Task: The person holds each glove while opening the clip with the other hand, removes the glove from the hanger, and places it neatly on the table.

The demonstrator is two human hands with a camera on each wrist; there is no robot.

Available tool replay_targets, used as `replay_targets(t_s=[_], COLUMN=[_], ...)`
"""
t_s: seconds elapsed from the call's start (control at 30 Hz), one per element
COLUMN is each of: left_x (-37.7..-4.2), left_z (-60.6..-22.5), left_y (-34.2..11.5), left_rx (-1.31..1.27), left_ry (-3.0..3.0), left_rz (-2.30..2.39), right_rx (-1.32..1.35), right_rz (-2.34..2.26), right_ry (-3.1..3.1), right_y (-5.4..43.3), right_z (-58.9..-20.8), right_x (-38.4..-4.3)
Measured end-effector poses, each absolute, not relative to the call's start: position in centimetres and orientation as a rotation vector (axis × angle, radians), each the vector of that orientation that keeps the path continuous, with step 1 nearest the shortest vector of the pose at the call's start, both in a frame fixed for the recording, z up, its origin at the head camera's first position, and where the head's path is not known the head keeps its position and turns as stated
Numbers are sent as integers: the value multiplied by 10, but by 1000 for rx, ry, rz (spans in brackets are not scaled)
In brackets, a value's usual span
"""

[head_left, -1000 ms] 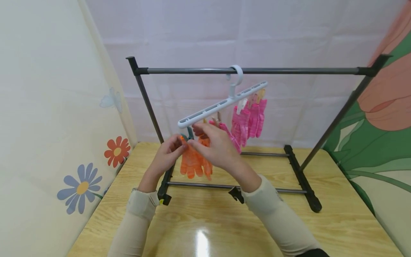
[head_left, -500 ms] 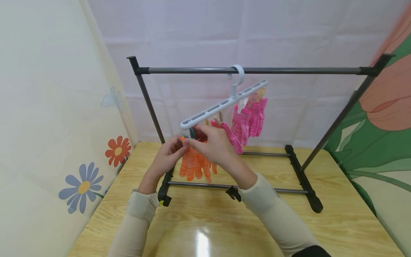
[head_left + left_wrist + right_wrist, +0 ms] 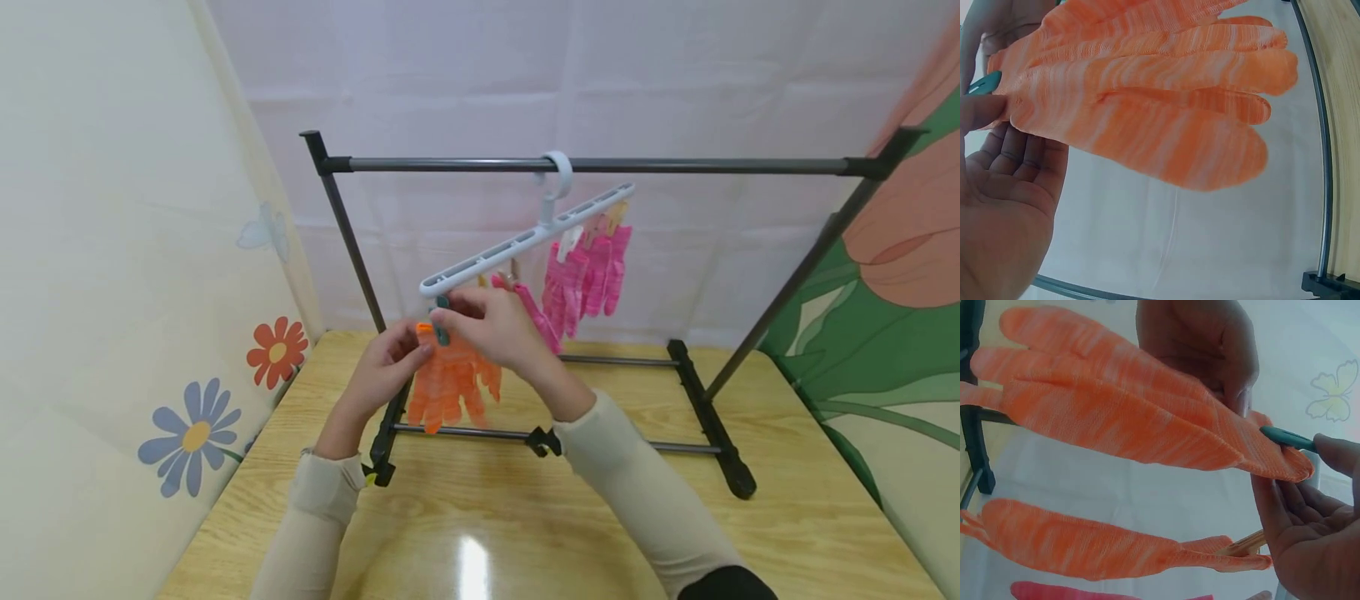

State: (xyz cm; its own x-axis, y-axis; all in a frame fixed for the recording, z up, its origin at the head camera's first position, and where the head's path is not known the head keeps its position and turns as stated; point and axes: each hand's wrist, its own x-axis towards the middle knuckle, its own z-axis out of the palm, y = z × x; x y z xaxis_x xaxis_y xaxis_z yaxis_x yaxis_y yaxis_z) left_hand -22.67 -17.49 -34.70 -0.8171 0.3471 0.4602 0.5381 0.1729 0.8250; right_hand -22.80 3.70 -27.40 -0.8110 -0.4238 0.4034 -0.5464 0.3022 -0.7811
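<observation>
In the head view my left hand (image 3: 386, 367) pinches the cuff corner of an orange striped knit glove (image 3: 435, 387), whose fingers hang down. My right hand (image 3: 498, 329) holds a teal clothespin (image 3: 441, 323) between thumb and fingers. The right wrist view shows the tip of that clothespin (image 3: 1288, 439) lying over the glove's cuff, with right fingers behind the cloth. Above both hands is the left end of a pale blue hanger (image 3: 510, 247). A second orange glove (image 3: 1079, 540) hangs beside it from a wooden clothespin (image 3: 1244, 544).
The hanger hooks over the top bar of a black rack (image 3: 675, 166) on a wooden table (image 3: 465, 508). Several pink gloves (image 3: 566, 283) hang farther along it from clothespins. The rack's lower bars (image 3: 637, 362) run behind and below the hands.
The teal clothespin has turned upright and come down over the orange glove's cuff. The glove and left hand have shifted slightly left and down, and the glove faces the camera more fully.
</observation>
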Motion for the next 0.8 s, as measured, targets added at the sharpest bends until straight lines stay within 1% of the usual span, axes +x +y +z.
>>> replay_targets(t_s=[0.4,0.8], left_x=[-221,-213], left_z=[-349,-343], left_y=[-180,-180], left_rx=[-845,-776], left_ry=[-2237,-2273], left_rz=[-1657,-1653], right_rx=[875,804], right_rz=[1745,1943], right_ry=[-2433,-2331], right_y=[35,27], right_z=[-281,-281], right_x=[-245,-248])
